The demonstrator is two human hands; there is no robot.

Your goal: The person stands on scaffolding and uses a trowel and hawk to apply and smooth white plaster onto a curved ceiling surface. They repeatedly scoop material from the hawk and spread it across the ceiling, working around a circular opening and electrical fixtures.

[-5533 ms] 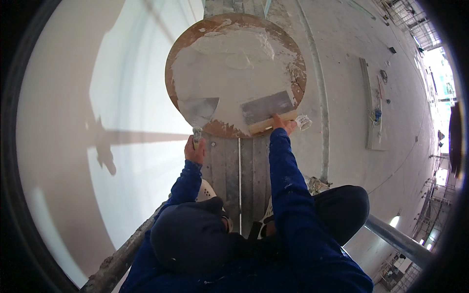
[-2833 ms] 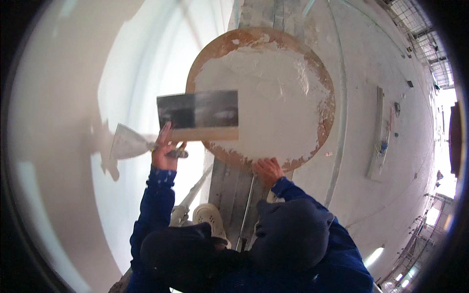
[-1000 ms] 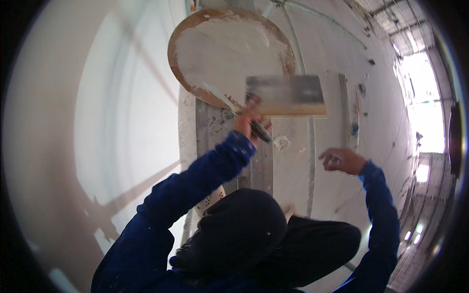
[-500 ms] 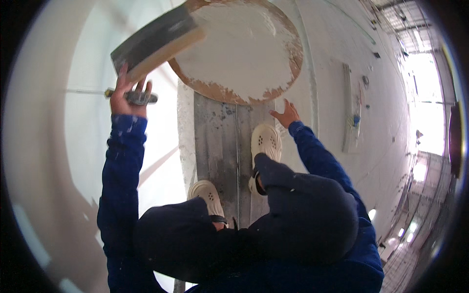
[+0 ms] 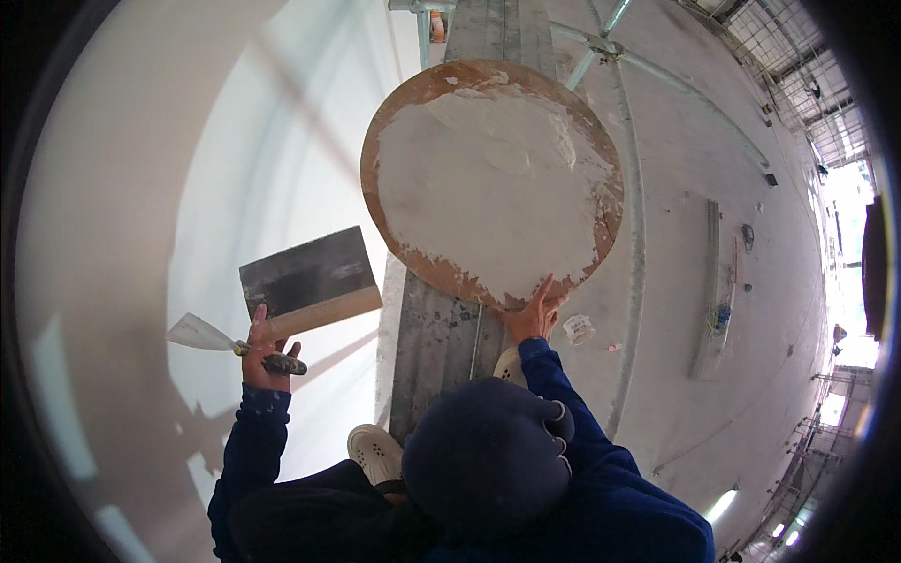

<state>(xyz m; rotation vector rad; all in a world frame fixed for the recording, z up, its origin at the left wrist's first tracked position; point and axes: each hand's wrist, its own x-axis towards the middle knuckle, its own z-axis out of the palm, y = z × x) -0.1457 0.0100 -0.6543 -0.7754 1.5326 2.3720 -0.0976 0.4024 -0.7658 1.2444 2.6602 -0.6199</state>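
Observation:
My left hand (image 5: 267, 361) is closed round two tools at once. One is a wide plastering blade (image 5: 310, 270) with a dark rectangular face and a wooden strip along its near edge. The other is a putty knife (image 5: 205, 333), its pale blade pointing left and its dark handle across my fingers. Ahead is a round brown board (image 5: 374, 192), its face mostly coated in white plaster (image 5: 488, 188). At the board's near rim, my right hand (image 5: 533, 319) takes hold with the index finger lying over the edge; some fingers are partly hidden.
Under the board runs a grey metal plank (image 5: 436, 338), where my pale clog (image 5: 375, 452) stands. A white wall (image 5: 113, 235) rises at the left. To the right, scaffold tubes (image 5: 627, 169) pass above the floor far below, with a long rail-like piece (image 5: 706, 291) on it.
My view has shifted, so the board appears lower. My right hand has gone from beside the board to its near rim. The left hand has drawn the wide blade back from the board.

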